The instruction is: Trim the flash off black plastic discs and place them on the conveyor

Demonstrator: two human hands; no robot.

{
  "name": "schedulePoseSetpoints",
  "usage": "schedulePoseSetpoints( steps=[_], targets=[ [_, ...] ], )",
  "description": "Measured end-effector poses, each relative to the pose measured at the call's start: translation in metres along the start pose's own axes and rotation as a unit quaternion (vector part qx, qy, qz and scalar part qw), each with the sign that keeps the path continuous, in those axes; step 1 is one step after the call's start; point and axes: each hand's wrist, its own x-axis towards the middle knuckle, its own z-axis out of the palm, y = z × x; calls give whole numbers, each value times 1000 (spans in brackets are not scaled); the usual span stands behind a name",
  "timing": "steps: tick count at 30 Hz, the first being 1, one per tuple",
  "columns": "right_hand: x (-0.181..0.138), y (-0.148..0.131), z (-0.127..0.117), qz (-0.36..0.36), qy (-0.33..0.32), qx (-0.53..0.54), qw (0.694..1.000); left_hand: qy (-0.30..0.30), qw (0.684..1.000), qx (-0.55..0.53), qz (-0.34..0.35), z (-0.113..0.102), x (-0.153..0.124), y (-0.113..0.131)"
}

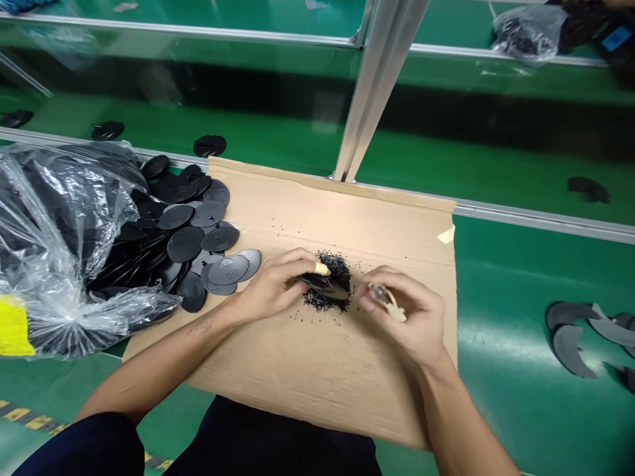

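My left hand [278, 284] pinches a black plastic disc [328, 288] over a small heap of black shavings [333, 281] on a sheet of cardboard [317, 370]. A yellowish cot covers one fingertip. My right hand [404, 314] is closed around a small tool with a pale handle [389, 303], held just right of the disc. A pile of black discs [191, 228] spills onto the cardboard's left corner, beside my left hand.
A clear plastic bag [54, 238] full of discs lies at the left. A metal post [377, 86] rises behind the cardboard. Green conveyor belt [496, 172] carries stray discs. Grey crescent offcuts [580, 334] lie at the right. Another bag [528, 30] sits far right.
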Motion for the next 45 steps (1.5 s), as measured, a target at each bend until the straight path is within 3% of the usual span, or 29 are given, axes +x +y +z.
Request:
schedulePoseSetpoints(
  steps=[3, 7, 11, 18, 28, 40, 45],
  targets=[
    [0, 5, -8, -30, 24, -156, 987, 14, 997, -66, -36, -3, 3, 3],
    [-2, 9, -13, -68, -49, -257, 963, 20, 987, -132, -88, -1, 4, 9],
    [-2, 11, -12, -86, -74, -285, 952, 22, 975, -190, -118, 4, 1, 10],
    [-1, 10, -12, -109, -72, -326, 936, 29, 969, -220, -105, 8, -1, 6],
    [-2, 6, -13, -106, -82, -329, 935, 35, 984, -163, -57, 8, -2, 2],
    [-1, 5, -10, -132, -63, -400, 905, 44, 987, -152, -31, 9, -1, 4],
    [-3, 3, -9, -109, -69, -377, 917, 38, 988, -147, -29, 9, -1, 3]
  ],
)
